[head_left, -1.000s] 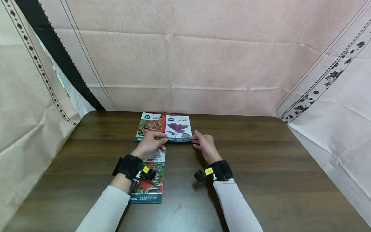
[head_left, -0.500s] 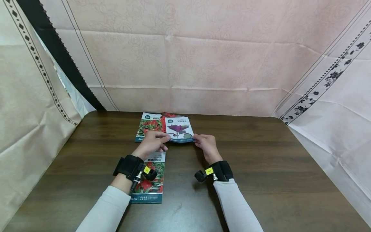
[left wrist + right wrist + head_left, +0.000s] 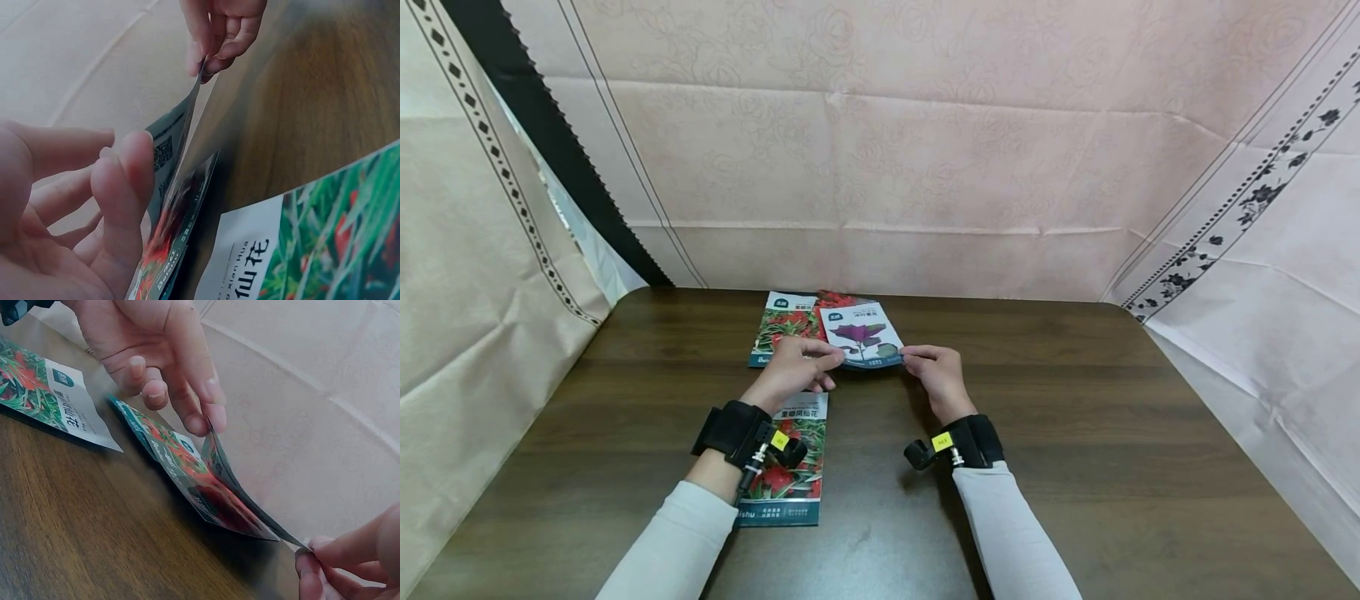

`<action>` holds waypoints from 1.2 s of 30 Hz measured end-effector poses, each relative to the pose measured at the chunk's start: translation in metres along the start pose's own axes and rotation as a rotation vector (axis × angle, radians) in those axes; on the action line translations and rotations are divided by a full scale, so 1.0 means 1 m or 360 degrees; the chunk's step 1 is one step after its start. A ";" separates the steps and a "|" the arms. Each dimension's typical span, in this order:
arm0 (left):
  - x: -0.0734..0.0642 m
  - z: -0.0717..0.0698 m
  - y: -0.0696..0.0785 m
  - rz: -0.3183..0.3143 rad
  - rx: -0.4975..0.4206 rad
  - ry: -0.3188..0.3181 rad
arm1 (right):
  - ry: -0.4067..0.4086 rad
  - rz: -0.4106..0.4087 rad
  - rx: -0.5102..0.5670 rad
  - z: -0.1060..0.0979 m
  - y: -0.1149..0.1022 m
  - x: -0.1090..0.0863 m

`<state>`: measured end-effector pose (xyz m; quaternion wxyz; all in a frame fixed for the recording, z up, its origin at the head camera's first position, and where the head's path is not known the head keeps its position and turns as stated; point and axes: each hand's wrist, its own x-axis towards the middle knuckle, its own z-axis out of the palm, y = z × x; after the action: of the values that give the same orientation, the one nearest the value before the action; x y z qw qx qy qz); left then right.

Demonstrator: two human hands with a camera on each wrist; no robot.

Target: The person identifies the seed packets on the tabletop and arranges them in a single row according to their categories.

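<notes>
A seed packet (image 3: 859,329) with a purple flower on white hangs between my hands, tilted over other packets at the table's far side. My left hand (image 3: 797,364) pinches its near left corner between thumb and fingertips. The near right corner is pinched by my right hand (image 3: 936,379). In the right wrist view, the purple packet (image 3: 234,481) bends in a curve, its lower edge above a red-flower packet (image 3: 209,500). Left of it lies a red-and-green seed packet (image 3: 784,323), partly covered by the left fingers.
Another red-and-green packet (image 3: 801,450) lies nearer on the brown wooden table (image 3: 1037,433), under the left wrist. A pale cloth (image 3: 880,167) hangs right behind the far table edge. Both wrists carry black camera straps (image 3: 977,440).
The right fingers have closed on the packet's right corner. The purple packet has shifted slightly right and toward me, and its top now tilts to the left. The other packets have not moved.
</notes>
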<state>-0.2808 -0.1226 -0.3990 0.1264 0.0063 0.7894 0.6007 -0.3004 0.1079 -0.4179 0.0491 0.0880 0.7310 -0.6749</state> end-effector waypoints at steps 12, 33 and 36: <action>0.001 0.002 -0.003 0.0031 -0.0015 0.0007 | 0.0008 -0.0017 -0.0004 -0.001 -0.002 0.000; -0.001 0.002 -0.005 0.0055 -0.0115 0.0012 | 0.0057 -0.0160 0.0052 0.001 -0.011 -0.008; -0.001 0.002 -0.005 0.0045 -0.0100 0.0005 | 0.0052 -0.0158 0.0011 0.001 -0.012 -0.009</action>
<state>-0.2787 -0.1225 -0.4043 0.1168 0.0126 0.7701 0.6270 -0.2941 0.1058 -0.4048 0.0033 0.0627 0.7328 -0.6776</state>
